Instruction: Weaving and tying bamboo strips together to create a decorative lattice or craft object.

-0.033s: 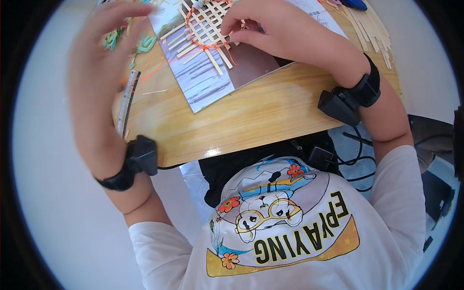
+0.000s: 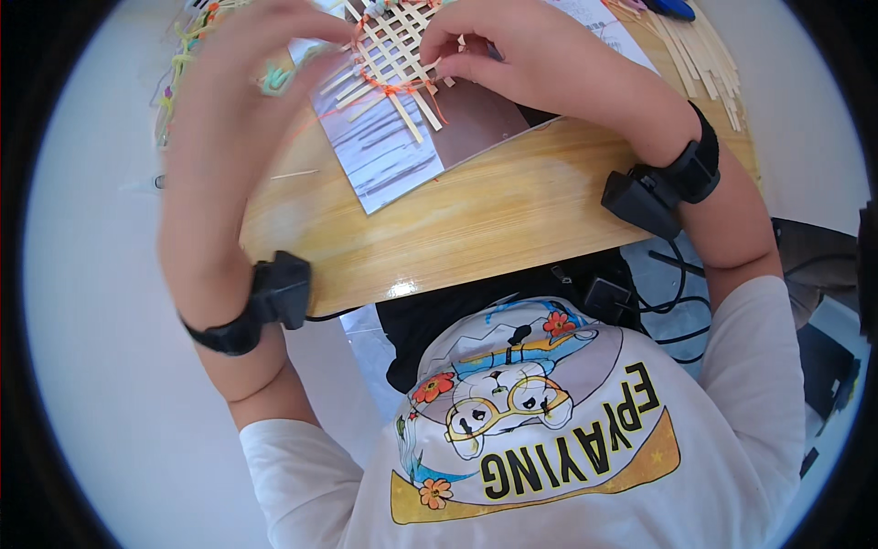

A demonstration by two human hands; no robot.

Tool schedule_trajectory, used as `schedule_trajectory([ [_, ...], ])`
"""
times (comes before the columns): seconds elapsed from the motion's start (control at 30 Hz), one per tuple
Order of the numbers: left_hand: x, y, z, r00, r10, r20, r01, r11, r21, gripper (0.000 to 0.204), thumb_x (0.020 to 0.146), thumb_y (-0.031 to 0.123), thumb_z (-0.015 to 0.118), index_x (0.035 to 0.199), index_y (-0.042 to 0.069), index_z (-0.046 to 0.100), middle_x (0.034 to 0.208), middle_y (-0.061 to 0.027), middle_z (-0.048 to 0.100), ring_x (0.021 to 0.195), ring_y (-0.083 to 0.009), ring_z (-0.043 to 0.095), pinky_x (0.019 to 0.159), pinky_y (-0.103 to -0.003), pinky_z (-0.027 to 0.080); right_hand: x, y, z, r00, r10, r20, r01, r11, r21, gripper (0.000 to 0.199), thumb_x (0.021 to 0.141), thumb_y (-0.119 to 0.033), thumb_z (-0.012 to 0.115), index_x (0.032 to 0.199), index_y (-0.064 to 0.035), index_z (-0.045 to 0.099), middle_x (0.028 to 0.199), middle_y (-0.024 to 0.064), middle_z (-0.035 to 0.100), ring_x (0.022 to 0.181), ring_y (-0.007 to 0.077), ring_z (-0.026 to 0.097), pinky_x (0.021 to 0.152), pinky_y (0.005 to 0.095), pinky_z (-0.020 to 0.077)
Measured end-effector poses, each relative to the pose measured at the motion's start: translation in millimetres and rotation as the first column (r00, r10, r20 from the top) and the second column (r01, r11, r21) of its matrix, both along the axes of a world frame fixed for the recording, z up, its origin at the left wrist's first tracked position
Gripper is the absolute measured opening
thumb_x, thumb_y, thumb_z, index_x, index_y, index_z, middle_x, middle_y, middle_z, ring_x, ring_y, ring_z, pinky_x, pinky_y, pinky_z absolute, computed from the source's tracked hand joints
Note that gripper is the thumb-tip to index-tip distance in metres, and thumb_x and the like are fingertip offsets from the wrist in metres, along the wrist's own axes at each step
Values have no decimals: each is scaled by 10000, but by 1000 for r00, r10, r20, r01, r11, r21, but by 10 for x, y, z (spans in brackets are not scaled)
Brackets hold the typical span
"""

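A woven lattice of pale flat strips (image 2: 395, 53) lies over a booklet (image 2: 384, 174) at the top. Orange cord (image 2: 393, 89) rings the lattice, with white and coloured beads or bits along it. My right hand (image 2: 489, 46) is closed at the lattice's right edge, thumb and forefinger pinching its rim. My left hand (image 2: 247, 73) is smeared by motion, its fingertips beside the lattice's left edge. Whether those fingers hold anything is unclear. A loose orange cord tail hangs at the lattice's lower right. The top of the lattice is cut off by the picture's edge.
Loose pale strips (image 2: 700, 55) lie at the far right beside a dark blue object (image 2: 672, 7). Mint-green cord (image 2: 274, 80) and a string of multicoloured cord (image 2: 178, 55) are at the left. One thin stick (image 2: 294, 173) rests on the wooden table (image 2: 476, 215).
My left hand has swung right, toward the lattice's left edge; it now covers the ruler seen before. My right hand and the lattice have stayed put.
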State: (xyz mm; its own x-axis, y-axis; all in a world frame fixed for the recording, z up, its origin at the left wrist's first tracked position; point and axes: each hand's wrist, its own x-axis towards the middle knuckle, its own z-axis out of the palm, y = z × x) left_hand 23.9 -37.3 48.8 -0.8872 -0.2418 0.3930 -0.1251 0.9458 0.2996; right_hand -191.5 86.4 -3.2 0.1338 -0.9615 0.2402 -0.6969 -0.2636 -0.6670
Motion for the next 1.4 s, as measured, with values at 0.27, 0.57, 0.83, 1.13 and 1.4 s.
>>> schedule_trajectory([
  [0.27,-275,209,-227,981,-163,102,182,958,-221,267,737,22,722,975,144,708,910,-28,576,879,-226,546,767,-341,431,37,-94,91,988,-92,124,81,993,90,128,890,-75,575,977,4,626,823,167,680,742,287,663,669,350,515],
  [0.57,-353,74,-397,970,-239,54,244,959,-147,171,760,42,717,914,89,660,895,-50,558,871,-242,543,758,-347,442,-12,-161,12,984,-89,156,75,992,98,127,887,-74,580,977,3,628,834,172,680,752,286,662,679,347,518],
  [0.83,-233,44,-488,993,-114,8,106,944,312,181,835,29,631,1016,30,623,1029,-90,572,984,-227,556,878,-318,439,-5,-182,40,986,-91,137,70,985,155,129,895,-79,575,975,7,627,817,168,677,729,278,657,665,345,511],
  [1.13,-210,-29,-441,989,-112,98,98,985,145,311,784,29,673,1093,51,656,1051,-78,573,1004,-231,559,892,-325,440,-16,-205,81,992,-59,110,47,993,112,143,900,-93,571,978,11,630,816,171,677,729,282,657,663,350,509],
  [1.4,-260,37,-516,986,-141,88,131,986,105,165,771,44,722,933,41,690,930,-58,569,927,-204,565,825,-319,443,-7,-210,46,993,-89,80,78,988,131,144,887,-88,570,972,9,632,827,172,682,751,291,664,673,360,515],
])
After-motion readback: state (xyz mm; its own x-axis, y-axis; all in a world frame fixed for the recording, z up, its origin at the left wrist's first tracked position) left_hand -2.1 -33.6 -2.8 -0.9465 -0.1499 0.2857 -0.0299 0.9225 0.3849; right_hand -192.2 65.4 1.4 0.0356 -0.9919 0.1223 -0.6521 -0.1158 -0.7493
